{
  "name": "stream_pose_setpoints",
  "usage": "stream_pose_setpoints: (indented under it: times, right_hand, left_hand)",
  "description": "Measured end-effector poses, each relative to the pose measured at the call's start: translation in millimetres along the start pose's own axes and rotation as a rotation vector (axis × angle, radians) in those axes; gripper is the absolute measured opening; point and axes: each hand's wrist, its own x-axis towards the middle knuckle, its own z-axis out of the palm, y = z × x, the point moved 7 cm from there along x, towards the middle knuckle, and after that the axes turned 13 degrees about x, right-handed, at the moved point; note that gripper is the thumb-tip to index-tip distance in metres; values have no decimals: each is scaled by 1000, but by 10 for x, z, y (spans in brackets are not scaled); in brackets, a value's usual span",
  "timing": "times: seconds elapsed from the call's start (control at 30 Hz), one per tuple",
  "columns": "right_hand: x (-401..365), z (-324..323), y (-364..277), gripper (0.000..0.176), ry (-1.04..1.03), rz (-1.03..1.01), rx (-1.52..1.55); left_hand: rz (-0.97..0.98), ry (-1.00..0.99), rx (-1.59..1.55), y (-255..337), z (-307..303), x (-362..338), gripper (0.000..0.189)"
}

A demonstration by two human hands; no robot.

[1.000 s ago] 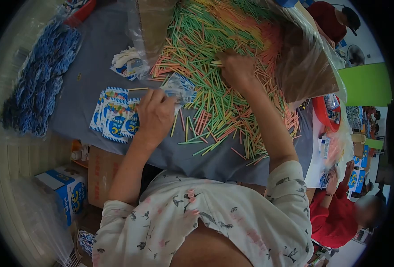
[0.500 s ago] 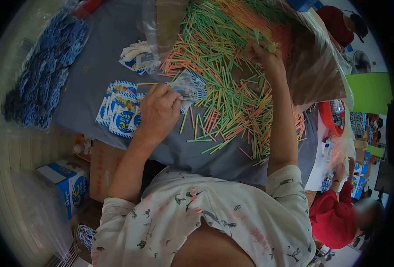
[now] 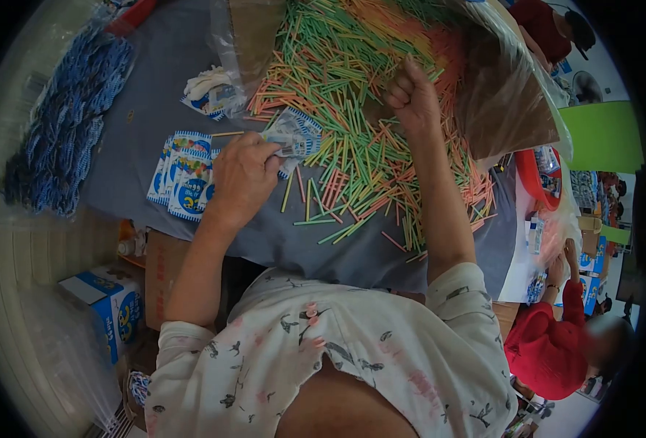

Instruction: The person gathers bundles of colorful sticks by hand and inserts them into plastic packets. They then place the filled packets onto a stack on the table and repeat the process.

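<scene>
My left hand is closed, its fingertips gripping a small clear packet with blue-and-white striped edges. Beside that hand lies a stack of printed packets, partly overlapped by my fingers. Over a large heap of thin green, yellow, orange and pink sticks, my right hand is raised with its fingers curled and thumb pointing up. Whatever it may hold is hidden. Loose sticks spread from the heap toward the table's near edge.
A white glove lies on another packet. Bundled blue packet strips lie at far left. Clear plastic and cardboard border the heap. A red basket stands at right, near a person in red. A blue-white carton sits below left.
My right hand has shifted left and turned, its fingers now curled tighter; the green sticks seen at its fingertips no longer show. My left hand keeps the packet. The whole view has shifted slightly.
</scene>
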Motion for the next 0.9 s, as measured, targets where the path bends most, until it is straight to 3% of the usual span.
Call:
stream_pose_setpoints:
  times: [0.07,0.13,0.2,0.33,0.37,0.43,0.5,0.57,0.7,0.77,0.9]
  right_hand:
    - [-34,127,20,27,-47,-11,-11]
    - [-114,425,86,35,-55,-19,-26]
    - [-207,932,163,56,-194,-148,-153]
    - [-350,1578,272,72,-402,-110,-451]
    - [-368,1620,293,72,-400,-117,-464]
    - [-372,1658,354,74,-325,-198,-899]
    - [-383,1581,407,78,-271,-173,-993]
    - [-388,1491,474,66,-258,-166,-1242]
    - [-417,1423,429,66,-213,-82,-1107]
    - [-372,1311,341,73,-106,35,-615]
    - [-342,1315,229,75,-128,-37,-584]
  left_hand:
    - [-25,31,-53,-12,-36,4,15]
    - [-160,-4,-458,-44,-23,19,15]
    - [-148,-3,-546,37,-1,73,16]
    - [-131,-41,-839,270,100,237,15]
    - [-119,-41,-848,322,113,266,15]
    - [-84,-29,-885,400,124,314,16]
    - [-104,-63,-947,424,183,341,16]
    - [-136,-96,-1004,427,256,345,17]
    - [-71,-61,-1030,452,310,393,15]
    - [-10,-41,-1016,471,304,419,15]
    - [-11,-65,-933,467,297,430,15]
